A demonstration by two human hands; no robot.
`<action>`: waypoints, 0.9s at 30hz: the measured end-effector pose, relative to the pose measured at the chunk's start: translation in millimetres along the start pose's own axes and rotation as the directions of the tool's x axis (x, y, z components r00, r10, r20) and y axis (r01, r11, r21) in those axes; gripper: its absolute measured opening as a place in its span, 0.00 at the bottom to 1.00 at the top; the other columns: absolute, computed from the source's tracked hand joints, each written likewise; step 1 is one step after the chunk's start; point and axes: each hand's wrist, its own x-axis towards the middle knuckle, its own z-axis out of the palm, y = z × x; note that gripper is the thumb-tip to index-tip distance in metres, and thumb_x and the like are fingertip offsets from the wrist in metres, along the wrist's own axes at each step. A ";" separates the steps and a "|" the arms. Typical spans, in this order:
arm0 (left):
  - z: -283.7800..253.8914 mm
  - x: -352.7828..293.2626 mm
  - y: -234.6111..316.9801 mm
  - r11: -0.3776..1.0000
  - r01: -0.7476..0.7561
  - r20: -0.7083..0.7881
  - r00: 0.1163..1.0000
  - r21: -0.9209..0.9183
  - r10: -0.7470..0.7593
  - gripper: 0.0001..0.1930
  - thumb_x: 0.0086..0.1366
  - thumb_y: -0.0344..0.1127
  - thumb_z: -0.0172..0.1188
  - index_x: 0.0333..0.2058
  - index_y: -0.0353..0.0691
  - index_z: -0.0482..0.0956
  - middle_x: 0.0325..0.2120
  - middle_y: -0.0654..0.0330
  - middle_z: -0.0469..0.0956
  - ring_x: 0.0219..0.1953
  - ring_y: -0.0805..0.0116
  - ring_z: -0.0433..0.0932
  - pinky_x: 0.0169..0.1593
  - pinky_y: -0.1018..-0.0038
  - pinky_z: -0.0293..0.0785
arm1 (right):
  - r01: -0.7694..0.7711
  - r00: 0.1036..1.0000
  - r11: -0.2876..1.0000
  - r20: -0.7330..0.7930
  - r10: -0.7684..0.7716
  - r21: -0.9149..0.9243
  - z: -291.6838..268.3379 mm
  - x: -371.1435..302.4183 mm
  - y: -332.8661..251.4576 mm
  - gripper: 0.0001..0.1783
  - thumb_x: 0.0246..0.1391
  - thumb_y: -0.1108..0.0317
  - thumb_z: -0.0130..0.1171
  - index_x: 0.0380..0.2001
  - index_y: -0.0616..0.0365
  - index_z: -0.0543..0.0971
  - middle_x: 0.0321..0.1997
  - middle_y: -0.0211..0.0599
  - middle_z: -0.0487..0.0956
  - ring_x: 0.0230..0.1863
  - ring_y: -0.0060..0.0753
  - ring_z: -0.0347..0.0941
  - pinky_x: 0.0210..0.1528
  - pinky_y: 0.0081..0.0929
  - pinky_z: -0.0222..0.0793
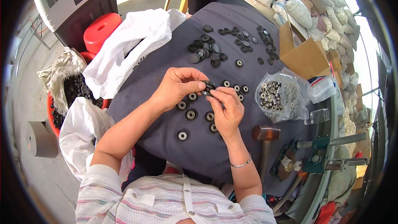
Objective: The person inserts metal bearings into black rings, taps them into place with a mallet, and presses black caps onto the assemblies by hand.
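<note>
Over the middle of the grey cloth, my left hand [180, 87] pinches a small black wheel [209, 85] between thumb and fingers. My right hand [228, 110] grips the lower edge of the same wheel with its fingertips. Whether a bearing sits in this wheel is hidden by the fingers. Around and below my hands lie several black wheels with metal bearings in their centres, such as one wheel [182, 135] near the front. Right of my right hand is a clear plastic bag [290, 108] holding many loose metal bearings [271, 95].
Farther back lie a pile of black wheels [205, 49] and scattered caps [244, 37]. At right are a mallet [266, 132], a green clamp tool [317, 157] and an open cardboard box [304, 58]. A red tub [52, 114] of black parts and a red stool [101, 33] stand left.
</note>
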 end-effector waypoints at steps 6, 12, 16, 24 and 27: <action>1.1 -2.3 -0.8 0.997 -0.064 0.040 0.997 -0.035 0.065 0.06 0.61 0.26 0.62 0.37 0.32 0.81 0.29 0.64 0.80 0.30 0.79 0.76 0.37 0.82 0.74 | -0.047 0.996 0.999 -0.077 0.047 -0.002 0.8 -3.2 -7.6 0.14 0.44 0.81 0.68 0.35 0.60 0.76 0.34 0.37 0.77 0.22 0.26 0.72 0.22 0.22 0.69; 2.0 -7.1 -1.8 0.989 -0.126 0.095 0.987 -0.075 0.133 0.06 0.62 0.25 0.60 0.37 0.31 0.81 0.32 0.63 0.79 0.32 0.79 0.76 0.38 0.82 0.74 | 0.114 0.987 0.988 -0.098 -0.125 -0.106 -3.3 4.3 -17.6 0.15 0.42 0.82 0.69 0.34 0.60 0.76 0.34 0.40 0.77 0.24 0.28 0.74 0.22 0.20 0.69; 1.3 -8.0 -2.8 0.983 -0.167 0.120 0.977 -0.078 0.176 0.06 0.63 0.26 0.60 0.37 0.31 0.80 0.35 0.62 0.79 0.33 0.79 0.76 0.39 0.81 0.74 | 0.121 0.987 0.987 -0.097 -0.131 -0.101 -3.6 5.0 -19.2 0.15 0.42 0.82 0.69 0.34 0.60 0.76 0.34 0.40 0.77 0.24 0.28 0.74 0.23 0.20 0.70; 2.5 -8.2 -0.2 0.967 -0.255 0.151 0.955 -0.016 0.255 0.06 0.64 0.26 0.59 0.38 0.31 0.79 0.37 0.61 0.78 0.37 0.77 0.76 0.43 0.79 0.74 | -0.077 0.996 0.997 -0.039 0.077 0.000 -5.8 1.1 -20.2 0.12 0.50 0.80 0.64 0.38 0.64 0.73 0.44 0.45 0.76 0.32 0.23 0.76 0.33 0.19 0.76; 4.4 -8.7 0.6 0.953 -0.302 0.164 0.941 0.012 0.296 0.06 0.64 0.26 0.59 0.38 0.30 0.79 0.37 0.60 0.78 0.38 0.76 0.76 0.44 0.78 0.74 | -0.280 0.955 0.874 0.025 0.294 0.397 -0.6 1.6 -26.8 0.12 0.54 0.81 0.60 0.41 0.67 0.71 0.48 0.49 0.74 0.34 0.28 0.78 0.37 0.22 0.79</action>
